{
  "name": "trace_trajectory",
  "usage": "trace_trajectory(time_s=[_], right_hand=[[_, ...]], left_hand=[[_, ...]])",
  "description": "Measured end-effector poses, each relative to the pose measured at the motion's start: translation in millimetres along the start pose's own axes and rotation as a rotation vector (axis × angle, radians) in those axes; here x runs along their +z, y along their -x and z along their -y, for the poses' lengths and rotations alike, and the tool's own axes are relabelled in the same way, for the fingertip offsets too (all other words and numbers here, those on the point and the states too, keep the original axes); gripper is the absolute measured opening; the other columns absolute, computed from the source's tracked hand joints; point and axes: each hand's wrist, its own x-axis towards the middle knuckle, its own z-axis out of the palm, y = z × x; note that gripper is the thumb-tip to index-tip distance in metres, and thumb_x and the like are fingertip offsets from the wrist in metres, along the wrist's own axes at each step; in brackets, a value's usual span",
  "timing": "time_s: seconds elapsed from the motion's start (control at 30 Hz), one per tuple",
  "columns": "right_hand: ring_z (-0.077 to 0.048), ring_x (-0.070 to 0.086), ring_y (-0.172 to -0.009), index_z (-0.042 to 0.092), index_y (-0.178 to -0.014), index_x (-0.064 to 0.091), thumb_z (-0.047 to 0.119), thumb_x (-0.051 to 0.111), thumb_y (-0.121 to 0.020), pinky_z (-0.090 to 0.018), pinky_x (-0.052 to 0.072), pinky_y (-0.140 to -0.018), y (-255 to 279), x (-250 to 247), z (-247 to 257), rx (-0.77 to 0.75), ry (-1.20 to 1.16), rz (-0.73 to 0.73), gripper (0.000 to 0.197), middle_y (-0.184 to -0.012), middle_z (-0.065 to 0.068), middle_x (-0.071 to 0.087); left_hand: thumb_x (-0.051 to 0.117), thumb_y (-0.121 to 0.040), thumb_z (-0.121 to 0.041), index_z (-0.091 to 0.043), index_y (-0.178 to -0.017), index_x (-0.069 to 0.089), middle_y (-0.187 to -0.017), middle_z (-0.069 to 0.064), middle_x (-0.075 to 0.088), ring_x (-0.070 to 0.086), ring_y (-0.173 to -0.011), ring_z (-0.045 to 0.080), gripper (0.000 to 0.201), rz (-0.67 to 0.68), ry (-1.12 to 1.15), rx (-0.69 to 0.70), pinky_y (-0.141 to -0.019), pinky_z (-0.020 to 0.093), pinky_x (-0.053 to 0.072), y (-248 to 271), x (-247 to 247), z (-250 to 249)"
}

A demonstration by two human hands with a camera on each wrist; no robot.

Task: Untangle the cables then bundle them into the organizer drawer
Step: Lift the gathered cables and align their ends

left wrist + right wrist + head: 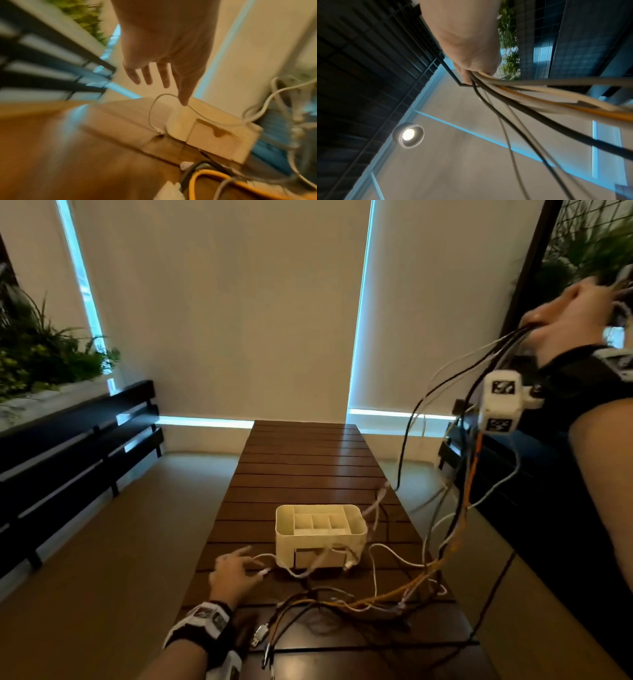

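Note:
A white organizer (320,534) with a small front drawer (216,140) stands mid-table. My right hand (561,316) is raised high at the right and grips a bundle of black, white and orange cables (513,92). They hang down to a tangle of cables (370,601) on the table in front of the organizer. My left hand (236,568) hovers low over the table, left of the organizer, fingers spread and straight. Its index fingertip (184,102) is at a thin white cable (152,108) that loops beside the organizer; contact is unclear.
The dark slatted wooden table (305,460) runs away from me. A USB plug (261,633) lies near the front edge. Dark benches (78,446) line the left and right sides, with plants (41,350) behind the left one.

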Motion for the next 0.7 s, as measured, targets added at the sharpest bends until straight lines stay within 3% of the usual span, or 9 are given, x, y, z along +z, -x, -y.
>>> trace_trajectory(time_s=[0.03, 0.07, 0.13, 0.23, 0.33, 0.37, 0.47, 0.6, 0.7], right_hand=[[-0.013, 0.021, -0.033, 0.020, -0.051, 0.029, 0.024, 0.035, -0.098, -0.016, 0.021, -0.044, 8.5, 2.7, -12.2, 0.047, 0.000, -0.027, 0.047, -0.037, 0.006, 0.022], [-0.012, 0.019, -0.031, 0.021, -0.052, 0.026, 0.024, 0.034, -0.098, -0.012, 0.020, -0.042, 12.7, 4.5, -26.2, 0.104, 0.081, -0.046, 0.047, -0.033, 0.007, 0.019], [-0.011, 0.018, -0.028, 0.020, -0.052, 0.025, 0.020, 0.034, -0.096, -0.008, 0.021, -0.040, 35.5, 6.7, -54.0, 0.218, 0.115, 0.026, 0.046, -0.030, 0.006, 0.017], [-0.008, 0.016, -0.024, 0.019, -0.045, 0.028, 0.006, 0.037, -0.084, -0.006, 0.018, -0.037, 72.6, -0.8, -91.8, 0.430, 0.272, 0.224, 0.041, -0.028, 0.007, 0.016], [-0.003, 0.017, -0.022, 0.018, -0.056, 0.030, 0.005, 0.036, -0.088, -0.006, 0.013, -0.032, 118.9, -11.8, -122.1, 0.604, 0.515, 0.504, 0.035, -0.028, 0.009, 0.019], [-0.002, 0.017, -0.022, 0.017, -0.059, 0.032, 0.008, 0.037, -0.092, -0.008, 0.013, -0.033, 134.2, -16.7, -129.7, 0.645, 0.606, 0.599, 0.035, -0.029, 0.009, 0.020], [-0.003, 0.020, -0.028, 0.014, -0.063, 0.041, 0.018, 0.045, -0.096, -0.014, 0.015, -0.034, 166.9, -30.9, -141.9, 0.677, 0.875, 0.812, 0.033, -0.037, 0.007, 0.026], [-0.005, 0.023, -0.037, 0.014, -0.063, 0.045, 0.012, 0.045, -0.095, -0.019, 0.018, -0.040, 187.7, -34.4, -136.7, 0.652, 1.124, 1.008, 0.032, -0.040, 0.009, 0.032], [-0.011, 0.026, -0.050, 0.015, -0.057, 0.042, 0.005, 0.043, -0.091, -0.023, 0.021, -0.049, 194.8, -32.5, -134.0, 0.628, 1.403, 1.173, 0.035, -0.049, 0.003, 0.035]], left_hand=[[0.069, -0.070, -0.043, -0.048, -0.065, 0.058, -0.136, -0.013, 0.049, 0.039, -0.129, 0.018, 0.013, 0.025, -0.001, 0.043, -0.103, 0.042, 0.036, 2.2, -2.7, -14.7], [0.066, -0.076, -0.029, -0.045, -0.059, 0.054, -0.139, -0.012, 0.048, 0.039, -0.129, 0.017, 0.027, 0.029, -0.016, 0.112, -0.102, 0.041, 0.037, 3.4, -4.3, -33.0], [0.059, -0.080, -0.013, -0.041, -0.059, 0.053, -0.136, -0.009, 0.051, 0.041, -0.126, 0.017, 0.035, -0.050, 0.016, 0.211, -0.101, 0.039, 0.037, 2.3, -7.4, -65.8], [0.054, -0.079, 0.001, -0.031, -0.087, 0.065, -0.126, -0.004, 0.056, 0.044, -0.121, 0.020, 0.035, -0.209, 0.204, 0.343, -0.100, 0.033, 0.035, 1.7, -28.1, -104.6], [0.050, -0.073, 0.016, -0.022, -0.116, 0.061, -0.126, -0.002, 0.055, 0.043, -0.120, 0.017, 0.058, -0.413, 0.361, 0.552, -0.093, 0.007, 0.030, 9.3, -62.7, -144.6], [0.050, -0.070, 0.018, -0.020, -0.123, 0.057, -0.129, 0.000, 0.054, 0.043, -0.121, 0.016, 0.066, -0.474, 0.375, 0.642, -0.096, 0.008, 0.031, 12.1, -75.1, -155.6], [0.060, -0.065, 0.007, -0.026, -0.138, 0.036, -0.144, -0.002, 0.042, 0.033, -0.135, 0.017, 0.084, -0.570, 0.242, 0.908, -0.110, 0.034, 0.026, 20.2, -104.6, -176.3], [0.065, -0.054, -0.014, -0.024, -0.147, 0.019, -0.155, -0.001, 0.025, 0.007, -0.146, 0.021, 0.104, -0.578, -0.255, 1.119, -0.108, 0.061, 0.012, 29.5, -126.7, -192.1], [0.070, -0.067, -0.021, -0.023, -0.147, 0.020, -0.135, -0.002, 0.054, 0.039, -0.135, 0.019, 0.094, -0.543, -0.505, 1.247, -0.110, 0.055, 0.014, 23.2, -129.7, -194.9]])
